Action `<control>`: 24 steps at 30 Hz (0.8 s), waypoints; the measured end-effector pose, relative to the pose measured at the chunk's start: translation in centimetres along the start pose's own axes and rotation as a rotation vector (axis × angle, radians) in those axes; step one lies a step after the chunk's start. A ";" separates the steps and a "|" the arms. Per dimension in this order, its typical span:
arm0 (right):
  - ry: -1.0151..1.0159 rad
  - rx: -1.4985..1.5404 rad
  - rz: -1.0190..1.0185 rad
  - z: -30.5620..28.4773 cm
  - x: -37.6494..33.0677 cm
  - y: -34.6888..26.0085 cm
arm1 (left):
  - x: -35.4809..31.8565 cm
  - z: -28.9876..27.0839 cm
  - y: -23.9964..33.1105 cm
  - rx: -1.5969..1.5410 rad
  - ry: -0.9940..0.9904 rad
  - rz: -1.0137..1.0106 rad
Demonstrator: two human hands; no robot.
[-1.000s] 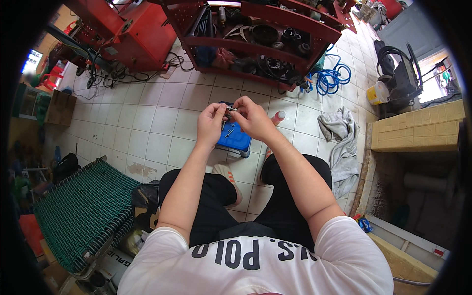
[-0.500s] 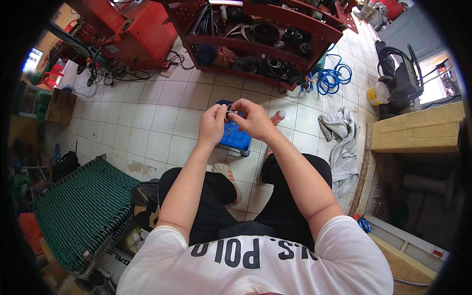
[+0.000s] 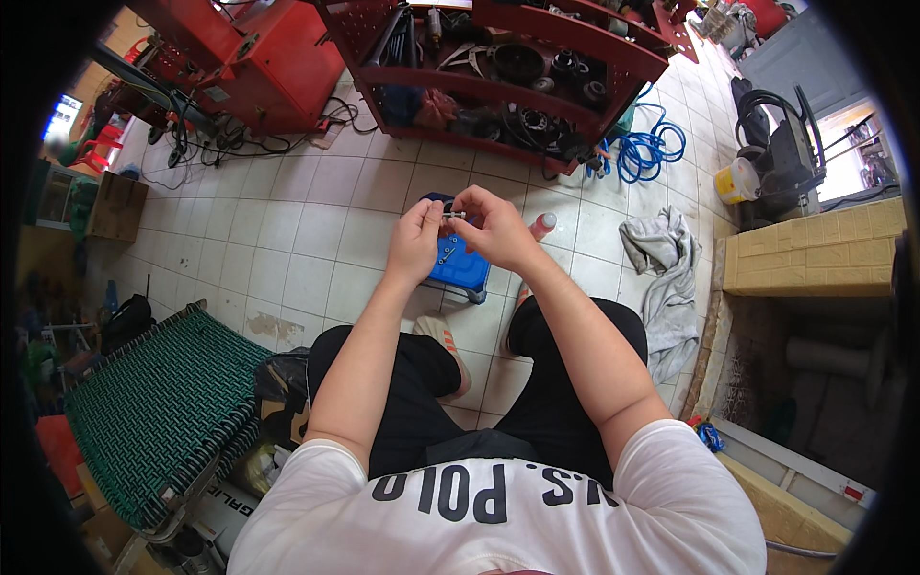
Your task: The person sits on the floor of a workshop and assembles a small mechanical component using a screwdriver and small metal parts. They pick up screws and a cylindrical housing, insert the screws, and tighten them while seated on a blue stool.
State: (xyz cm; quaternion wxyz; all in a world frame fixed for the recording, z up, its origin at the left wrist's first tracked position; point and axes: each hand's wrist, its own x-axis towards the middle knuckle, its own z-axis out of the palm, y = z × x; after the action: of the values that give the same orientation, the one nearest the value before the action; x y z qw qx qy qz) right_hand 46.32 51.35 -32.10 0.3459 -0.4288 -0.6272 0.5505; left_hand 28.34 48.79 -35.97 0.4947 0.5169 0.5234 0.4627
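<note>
Though little has shifted, the left hand (image 3: pixel 418 233) still keeps the pin (image 3: pixel 454 215) up against the right hand (image 3: pixel 494 228)

While I watch from my end, the same two-handed hold continues, with only slight movement over the last second. At left, thumb and fingers are together, clamped on the left end of the pin, as far as I can make out. The pin itself, small and pale, is raised over the far part of the blue stool (image 3: pixel 465 270). It shows crosswise now, plainer to me than a second ago. Below it, small bolts (image 3: pixel 448 255) lie loose on the stool. At right, thumb and forefinger curl about the pin's right end; I cannot tell whether they grip it. Just beyond that hand stands a bottle (image 3: pixel 544 224), and farther right lies a rag (image 3: pixel 666 249), both undisturbed. I judge the fine fingertip work to be still under way, since nothing has been set down.
</note>
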 end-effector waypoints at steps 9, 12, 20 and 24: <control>0.003 -0.069 -0.032 -0.2 0.3 0.6 | 0.2 0.4 0.3 -0.170 0.025 0.080; -0.023 -0.105 -0.031 -0.3 0.2 0.6 | 0.3 0.4 0.1 -0.032 0.035 0.088; -0.017 -0.117 -0.051 -0.2 0.3 0.9 | -0.1 0.3 0.7 -0.017 0.166 -0.059; 0.033 -0.074 -0.029 -0.2 0.3 0.7 | 0.1 1.0 1.2 -0.174 0.082 0.050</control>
State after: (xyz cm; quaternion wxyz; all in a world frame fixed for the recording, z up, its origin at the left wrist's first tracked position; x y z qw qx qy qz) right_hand 46.54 51.71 -32.77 0.3479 -0.4411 -0.6477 0.5146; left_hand 29.40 48.87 -34.88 0.5042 0.4654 0.4880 0.5395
